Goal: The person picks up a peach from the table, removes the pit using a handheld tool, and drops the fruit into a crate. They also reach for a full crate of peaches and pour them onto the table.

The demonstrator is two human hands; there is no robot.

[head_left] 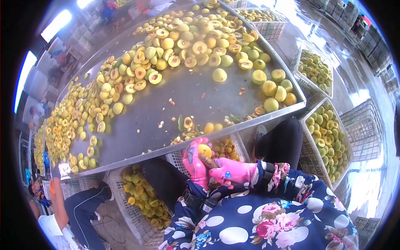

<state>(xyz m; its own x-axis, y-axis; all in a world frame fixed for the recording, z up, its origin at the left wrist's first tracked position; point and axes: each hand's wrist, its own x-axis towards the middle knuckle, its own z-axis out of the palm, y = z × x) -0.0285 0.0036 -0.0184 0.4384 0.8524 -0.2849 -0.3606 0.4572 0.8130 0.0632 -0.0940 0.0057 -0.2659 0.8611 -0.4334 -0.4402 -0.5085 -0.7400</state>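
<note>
My left hand (194,163), in a pink glove, is closed around a yellow peach (204,151) just below the near edge of the metal table. Close against the peach is my right hand (234,171), also gloved in pink, its fingers curled. Something small and dark shows at its fingertips, but I cannot make out what it is. Beneath my hands stands a crate of peach pieces (226,148), partly covered by them. Whole and halved peaches (179,41) lie heaped across the metal table (154,112), some with reddish hollows.
Peach crates stand at my right (328,141), farther back (314,68) and by my left leg (146,198). An empty-looking grey crate (360,125) stands on the wet floor. Another person's arm (58,200) reaches to the table at left. Pits and scraps (187,123) lie near the rim.
</note>
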